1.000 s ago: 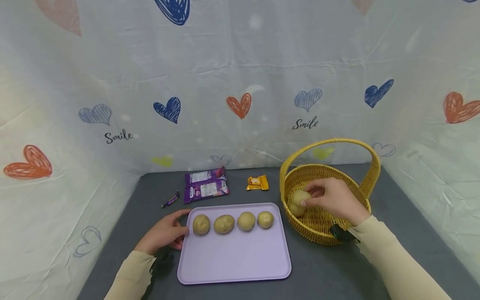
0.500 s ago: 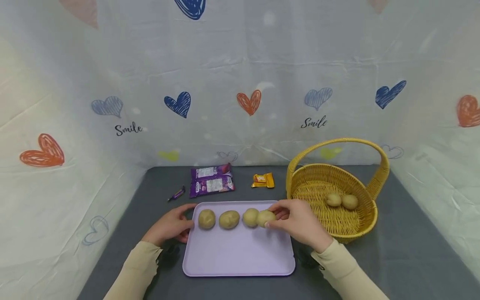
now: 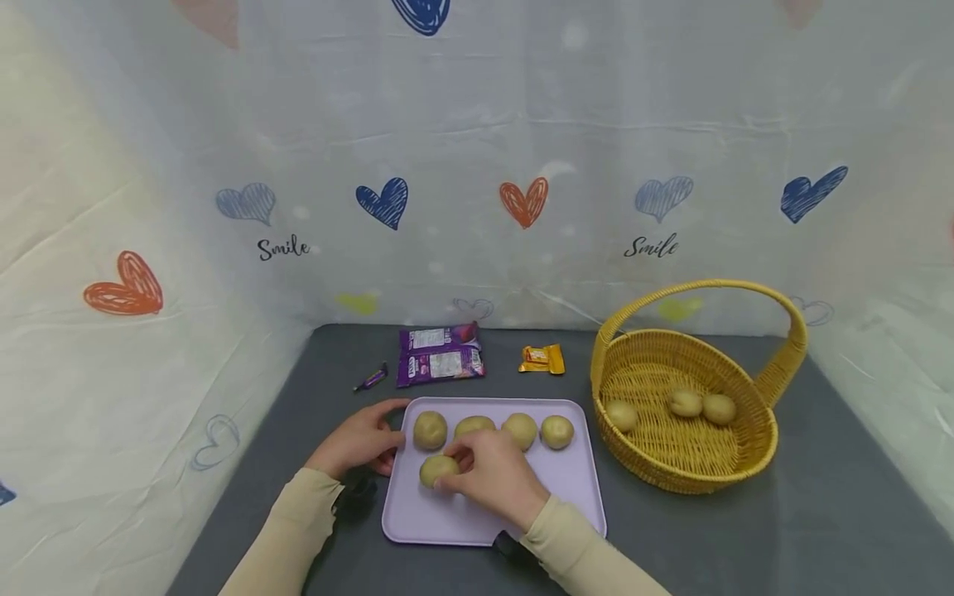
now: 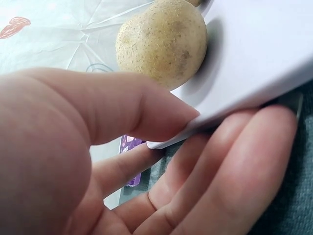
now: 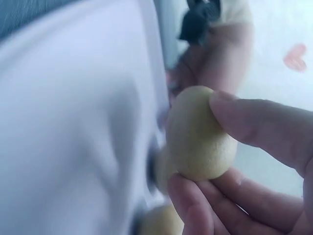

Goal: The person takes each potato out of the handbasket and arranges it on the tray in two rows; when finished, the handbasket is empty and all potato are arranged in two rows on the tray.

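Note:
My right hand (image 3: 495,472) pinches a potato (image 3: 438,471) between thumb and fingers over the left part of the lilac tray (image 3: 551,517). In the right wrist view this potato (image 5: 198,134) stands clear of the tray's surface. Behind it, a row of several potatoes lies along the tray's far side, from the leftmost potato (image 3: 430,430) to the rightmost potato (image 3: 557,432). At the tray's left edge, my left hand (image 3: 361,440) grips the rim. The left wrist view shows its thumb (image 4: 166,115) on the rim and its other fingers beneath.
A yellow wicker basket (image 3: 689,484) with a tall handle stands to the right of the tray, with three potatoes inside. Behind the tray lie purple snack packets (image 3: 441,364) and a small orange packet (image 3: 542,359). A small purple wrapped sweet (image 3: 370,378) lies further left.
My right hand has lifted a potato out of the basket and carried it left across the tray. The left hand stays at the tray's edge. The head view has shifted left.

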`<state>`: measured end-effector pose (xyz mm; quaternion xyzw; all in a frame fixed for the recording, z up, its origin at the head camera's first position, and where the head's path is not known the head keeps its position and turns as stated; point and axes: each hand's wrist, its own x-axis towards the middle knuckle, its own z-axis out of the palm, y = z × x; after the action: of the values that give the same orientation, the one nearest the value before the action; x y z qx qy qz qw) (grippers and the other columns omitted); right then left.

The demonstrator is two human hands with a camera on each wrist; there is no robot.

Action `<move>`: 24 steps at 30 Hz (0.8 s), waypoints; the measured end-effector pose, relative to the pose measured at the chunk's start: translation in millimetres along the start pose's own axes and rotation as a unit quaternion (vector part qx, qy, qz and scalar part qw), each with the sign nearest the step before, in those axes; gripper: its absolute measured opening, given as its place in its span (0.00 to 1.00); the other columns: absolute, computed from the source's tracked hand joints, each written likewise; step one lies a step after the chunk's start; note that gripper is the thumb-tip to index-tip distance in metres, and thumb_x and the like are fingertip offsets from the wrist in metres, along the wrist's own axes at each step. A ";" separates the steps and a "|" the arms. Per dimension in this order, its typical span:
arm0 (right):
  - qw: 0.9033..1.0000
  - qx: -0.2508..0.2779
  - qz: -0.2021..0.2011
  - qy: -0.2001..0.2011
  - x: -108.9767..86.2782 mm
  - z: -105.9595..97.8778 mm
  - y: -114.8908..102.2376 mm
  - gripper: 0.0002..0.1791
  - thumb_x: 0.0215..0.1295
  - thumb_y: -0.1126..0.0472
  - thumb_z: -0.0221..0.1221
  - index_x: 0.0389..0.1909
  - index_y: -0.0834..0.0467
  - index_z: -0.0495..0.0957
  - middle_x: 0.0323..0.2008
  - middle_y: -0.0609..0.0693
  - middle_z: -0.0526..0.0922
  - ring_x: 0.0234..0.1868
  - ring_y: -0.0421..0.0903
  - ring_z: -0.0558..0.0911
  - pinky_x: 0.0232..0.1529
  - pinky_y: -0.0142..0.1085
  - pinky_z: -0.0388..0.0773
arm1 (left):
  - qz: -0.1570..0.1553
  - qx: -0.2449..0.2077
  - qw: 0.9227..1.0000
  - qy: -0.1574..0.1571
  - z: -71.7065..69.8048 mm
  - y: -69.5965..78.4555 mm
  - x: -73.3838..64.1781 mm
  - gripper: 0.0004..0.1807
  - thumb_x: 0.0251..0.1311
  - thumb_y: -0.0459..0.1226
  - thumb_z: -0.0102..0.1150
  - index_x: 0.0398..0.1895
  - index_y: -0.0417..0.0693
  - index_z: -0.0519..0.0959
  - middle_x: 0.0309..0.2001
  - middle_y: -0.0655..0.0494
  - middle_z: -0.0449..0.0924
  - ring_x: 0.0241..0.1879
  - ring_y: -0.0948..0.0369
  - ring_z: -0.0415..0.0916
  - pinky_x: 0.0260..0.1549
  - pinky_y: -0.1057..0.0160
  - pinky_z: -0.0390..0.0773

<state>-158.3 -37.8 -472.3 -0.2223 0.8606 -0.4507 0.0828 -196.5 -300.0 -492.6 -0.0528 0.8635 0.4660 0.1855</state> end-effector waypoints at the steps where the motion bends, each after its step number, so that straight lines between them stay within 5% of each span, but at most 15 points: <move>1: 1.000 -0.003 -0.002 -0.003 0.8 5.2 -1.0 0.16 0.54 0.54 0.81 0.42 0.55 0.91 0.33 0.41 0.89 0.33 0.33 0.85 0.36 0.27 0.83 | 0.001 0.000 1.000 0.000 0.3 0.7 0.3 0.39 0.63 0.35 0.68 0.79 0.56 0.71 0.28 0.46 0.81 0.20 0.57 0.81 0.23 0.57 0.90; 9: 0.999 -0.036 -0.014 -0.006 4.6 29.6 -3.8 0.16 0.54 0.54 0.81 0.41 0.55 0.91 0.31 0.41 0.89 0.31 0.31 0.82 0.35 0.25 0.80 | 0.004 0.000 1.000 -0.001 -0.5 0.3 1.4 0.38 0.64 0.33 0.65 0.80 0.55 0.71 0.27 0.46 0.81 0.19 0.58 0.82 0.22 0.57 0.90; 24: 0.998 -0.056 -0.029 0.011 3.9 39.1 -4.2 0.15 0.51 0.54 0.81 0.37 0.55 0.91 0.28 0.41 0.87 0.29 0.28 0.78 0.33 0.24 0.77 | 0.008 0.015 1.000 0.003 0.9 0.9 1.8 0.39 0.63 0.33 0.66 0.80 0.54 0.70 0.25 0.47 0.81 0.19 0.59 0.80 0.22 0.57 0.89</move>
<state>-147.0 -70.5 -491.4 -0.2465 0.8787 -0.4061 0.0477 -198.2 -298.6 -493.0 -0.0445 0.8712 0.4544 0.1803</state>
